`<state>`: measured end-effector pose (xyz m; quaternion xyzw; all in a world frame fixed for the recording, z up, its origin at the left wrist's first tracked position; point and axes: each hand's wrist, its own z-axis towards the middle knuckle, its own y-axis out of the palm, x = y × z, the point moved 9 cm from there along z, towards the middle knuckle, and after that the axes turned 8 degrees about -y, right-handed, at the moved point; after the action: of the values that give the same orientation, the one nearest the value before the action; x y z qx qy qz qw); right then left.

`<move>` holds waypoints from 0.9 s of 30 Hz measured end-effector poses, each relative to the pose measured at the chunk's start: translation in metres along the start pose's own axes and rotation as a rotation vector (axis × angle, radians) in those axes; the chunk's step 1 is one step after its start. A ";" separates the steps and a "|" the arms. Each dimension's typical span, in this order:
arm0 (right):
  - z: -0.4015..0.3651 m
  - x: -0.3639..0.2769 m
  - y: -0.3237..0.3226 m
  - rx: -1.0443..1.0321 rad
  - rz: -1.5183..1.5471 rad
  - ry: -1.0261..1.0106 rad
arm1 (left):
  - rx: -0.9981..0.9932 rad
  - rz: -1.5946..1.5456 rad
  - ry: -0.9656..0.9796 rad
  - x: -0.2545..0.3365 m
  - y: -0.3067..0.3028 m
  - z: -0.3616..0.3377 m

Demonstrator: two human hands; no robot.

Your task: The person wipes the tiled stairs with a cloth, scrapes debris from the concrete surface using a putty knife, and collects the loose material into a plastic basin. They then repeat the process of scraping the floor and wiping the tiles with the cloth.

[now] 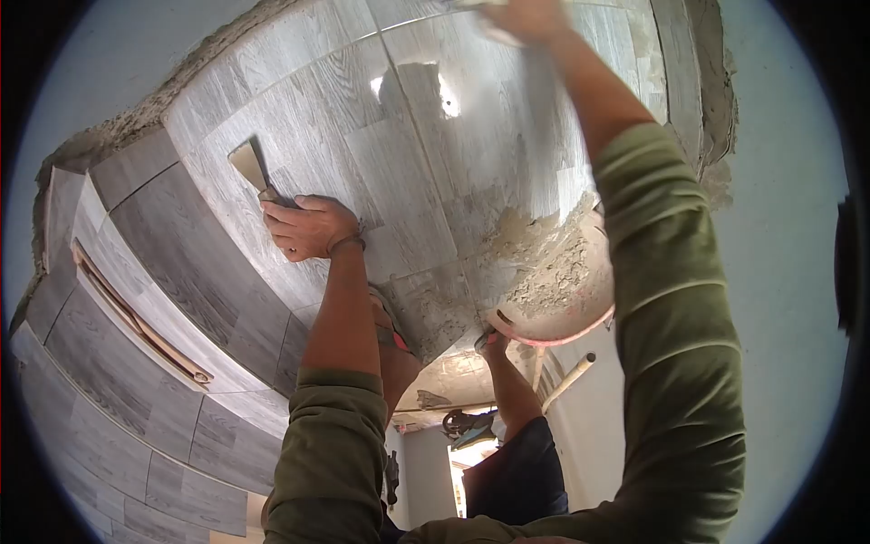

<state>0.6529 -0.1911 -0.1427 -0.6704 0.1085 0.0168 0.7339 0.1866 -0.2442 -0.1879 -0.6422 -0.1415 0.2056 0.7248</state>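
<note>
My left hand is closed around the handle of a putty knife, its pale, wide blade pointing up and left. That hand rests at the left part of a floor of grey wood-look tiles. Farther out, at the top of the view, my right hand is stretched over the tiles and smeared by motion. Something pale shows beside its fingers, too blurred to name. Wet glare lies on the tiles between the two hands.
A round pan with grey mortar stands near my right arm. Rough mortar edges line the walls. A long wooden strip lies on the tiled step at left. My sandalled feet are close below, near a pale pipe.
</note>
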 end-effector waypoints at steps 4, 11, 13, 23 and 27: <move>-0.095 0.160 -0.045 0.402 -0.124 0.534 | -0.022 0.001 -0.012 0.000 -0.002 0.000; -0.019 -0.056 -0.105 0.284 0.102 0.060 | 0.009 0.019 -0.022 0.000 0.000 0.000; 0.012 -0.134 -0.039 0.072 0.352 -0.070 | 0.009 0.002 -0.019 -0.001 -0.002 0.000; 0.042 -0.215 0.054 0.101 0.264 -0.347 | 0.021 -0.006 -0.002 0.000 0.000 0.000; 0.035 -0.103 0.030 -0.008 0.195 -0.047 | 0.019 0.004 -0.003 -0.003 0.000 -0.001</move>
<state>0.5520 -0.1411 -0.1503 -0.6592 0.1557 0.1043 0.7283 0.1847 -0.2463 -0.1882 -0.6352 -0.1393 0.2096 0.7302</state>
